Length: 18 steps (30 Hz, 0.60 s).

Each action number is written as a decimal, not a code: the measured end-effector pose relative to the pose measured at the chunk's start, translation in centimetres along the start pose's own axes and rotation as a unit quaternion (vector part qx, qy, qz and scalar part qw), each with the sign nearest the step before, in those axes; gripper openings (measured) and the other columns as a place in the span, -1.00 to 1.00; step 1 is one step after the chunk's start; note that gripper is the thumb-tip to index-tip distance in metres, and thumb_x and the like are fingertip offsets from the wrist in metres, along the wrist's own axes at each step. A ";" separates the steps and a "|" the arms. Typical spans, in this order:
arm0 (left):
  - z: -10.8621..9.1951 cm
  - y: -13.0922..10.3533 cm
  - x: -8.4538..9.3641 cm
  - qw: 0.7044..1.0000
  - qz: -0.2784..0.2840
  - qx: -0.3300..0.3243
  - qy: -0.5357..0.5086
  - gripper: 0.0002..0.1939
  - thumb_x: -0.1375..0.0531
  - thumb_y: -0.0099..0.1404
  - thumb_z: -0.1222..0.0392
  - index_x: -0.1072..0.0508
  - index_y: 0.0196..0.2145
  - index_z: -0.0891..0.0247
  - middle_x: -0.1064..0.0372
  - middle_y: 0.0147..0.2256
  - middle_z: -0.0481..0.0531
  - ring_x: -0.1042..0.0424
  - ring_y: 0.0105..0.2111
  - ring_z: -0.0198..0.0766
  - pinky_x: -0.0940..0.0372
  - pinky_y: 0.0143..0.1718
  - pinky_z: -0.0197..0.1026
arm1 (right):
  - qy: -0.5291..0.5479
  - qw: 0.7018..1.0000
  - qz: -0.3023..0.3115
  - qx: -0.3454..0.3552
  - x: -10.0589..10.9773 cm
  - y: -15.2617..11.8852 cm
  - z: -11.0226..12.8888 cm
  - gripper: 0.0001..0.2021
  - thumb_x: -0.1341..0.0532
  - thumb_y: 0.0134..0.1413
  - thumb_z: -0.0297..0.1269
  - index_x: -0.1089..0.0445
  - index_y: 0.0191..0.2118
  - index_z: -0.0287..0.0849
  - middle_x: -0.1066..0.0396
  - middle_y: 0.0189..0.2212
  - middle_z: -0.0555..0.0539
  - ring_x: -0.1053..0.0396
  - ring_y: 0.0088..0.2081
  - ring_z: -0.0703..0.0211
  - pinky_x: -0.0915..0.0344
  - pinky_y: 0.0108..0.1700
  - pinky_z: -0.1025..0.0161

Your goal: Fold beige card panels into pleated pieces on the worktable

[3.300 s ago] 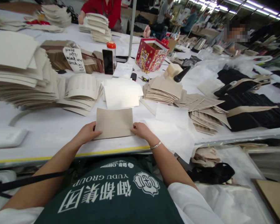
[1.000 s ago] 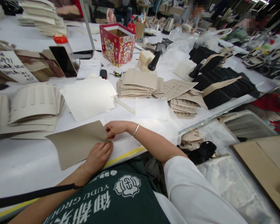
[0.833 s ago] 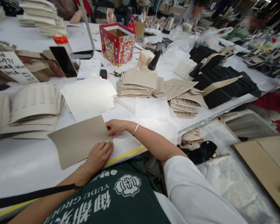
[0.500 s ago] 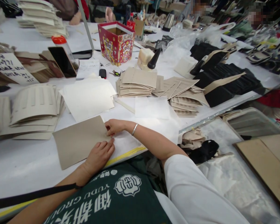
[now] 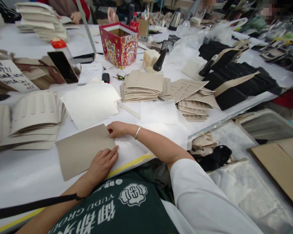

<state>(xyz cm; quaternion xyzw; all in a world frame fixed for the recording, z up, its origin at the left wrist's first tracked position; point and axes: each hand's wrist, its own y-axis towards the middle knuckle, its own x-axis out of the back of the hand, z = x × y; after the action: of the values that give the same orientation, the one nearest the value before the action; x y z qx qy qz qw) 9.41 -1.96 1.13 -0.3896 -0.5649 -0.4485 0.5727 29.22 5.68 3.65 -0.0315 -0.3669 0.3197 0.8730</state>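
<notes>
A flat beige-grey panel (image 5: 83,148), like leather or card, lies at a slant on the white tabletop in front of me. My right hand (image 5: 118,129), with a silver bracelet at the wrist, has its fingers pinched at the panel's right edge near the top corner. Across the panel's lower right edge rests my left hand (image 5: 103,164), fingers stretched out and lying flat. Just beyond are loose white sheets (image 5: 91,102). To the left stands a stack of curved cream panels (image 5: 36,113) with raised strips.
Stacked beige pieces (image 5: 144,83) and fanned beige pieces (image 5: 188,94) lie farther right, beside black pieces (image 5: 239,87). Behind are a red patterned box (image 5: 119,45), a phone (image 5: 62,66) and a black-tipped brush or tool (image 5: 160,60). Another person's hand (image 5: 75,17) shows at the back.
My right hand has shifted slightly left along the panel's edge, and its fingers have moved away from my left fingertips. The left hand stays nearly in place.
</notes>
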 end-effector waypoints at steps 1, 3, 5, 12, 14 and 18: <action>0.0 0.0 0.0 1.000 -0.003 0.003 -0.001 -0.65 0.01 0.24 0.42 -0.41 -0.09 0.25 -0.34 0.05 0.17 -0.31 -0.24 -0.12 -0.23 -0.28 -0.09 | -0.003 1.000 -0.002 0.000 0.0 -0.1 0.1 -0.89 -0.15 -0.20 -0.52 -0.32 -0.44 -0.26 -0.28 -0.62 0.11 -0.21 -0.52 0.31 -0.05 -0.43 0.38; -0.1 -0.1 0.0 1.000 -0.007 0.012 -0.007 -0.65 0.01 0.23 0.42 -0.40 -0.08 0.26 -0.34 0.05 0.18 -0.32 -0.24 -0.11 -0.23 -0.28 -0.09 | -0.008 1.000 -0.004 -0.003 0.0 -0.2 0.2 -0.89 -0.15 -0.18 -0.51 -0.34 -0.42 -0.27 -0.30 -0.60 0.10 -0.22 -0.51 0.31 -0.05 -0.44 0.38; 0.0 0.0 -0.2 1.000 -0.010 0.022 -0.020 -0.67 0.01 0.24 0.41 -0.40 -0.09 0.26 -0.36 0.03 0.19 -0.33 -0.24 -0.10 -0.25 -0.28 -0.08 | -0.019 1.000 -0.002 -0.005 0.0 -0.2 0.3 -0.89 -0.15 -0.17 -0.50 -0.35 -0.40 -0.27 -0.33 -0.58 0.08 -0.22 -0.50 0.31 -0.05 -0.44 0.39; 1.5 0.9 -1.4 0.994 -0.009 0.095 -0.049 -0.73 0.07 0.31 0.32 -0.41 -0.22 0.32 -0.38 -0.04 0.23 -0.38 -0.28 -0.16 -0.32 -0.20 -0.09 | -0.059 0.998 0.012 -0.014 0.3 0.2 0.5 -0.86 -0.18 -0.18 -0.50 -0.39 -0.39 -0.28 -0.39 -0.53 0.04 -0.21 -0.50 0.30 -0.03 -0.48 0.38; 1.8 1.2 -1.6 0.993 0.009 0.113 -0.040 -0.74 0.07 0.30 0.32 -0.40 -0.24 0.29 -0.37 -0.04 0.19 -0.39 -0.28 -0.17 -0.33 -0.22 -0.10 | -0.065 0.998 0.019 -0.017 0.7 0.5 0.6 -0.86 -0.18 -0.17 -0.49 -0.41 -0.38 -0.29 -0.40 -0.53 0.03 -0.21 -0.51 0.30 -0.03 -0.49 0.38; 1.7 1.6 -1.4 0.989 0.033 0.127 -0.065 -0.76 0.05 0.28 0.36 -0.38 -0.22 0.27 -0.36 -0.04 0.17 -0.39 -0.24 -0.16 -0.34 -0.18 -0.08 | -0.108 0.994 0.008 -0.013 1.6 1.1 0.7 -0.88 -0.20 -0.11 -0.45 -0.45 -0.37 -0.31 -0.44 -0.48 -0.03 -0.23 -0.48 0.28 -0.03 -0.48 0.37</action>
<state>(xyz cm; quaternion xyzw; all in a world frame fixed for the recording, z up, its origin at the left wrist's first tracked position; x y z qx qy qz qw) 10.50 0.29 -0.08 -0.3607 -0.6401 -0.3273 0.5942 29.05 7.35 4.85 -0.0112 -0.4627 0.3234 0.8254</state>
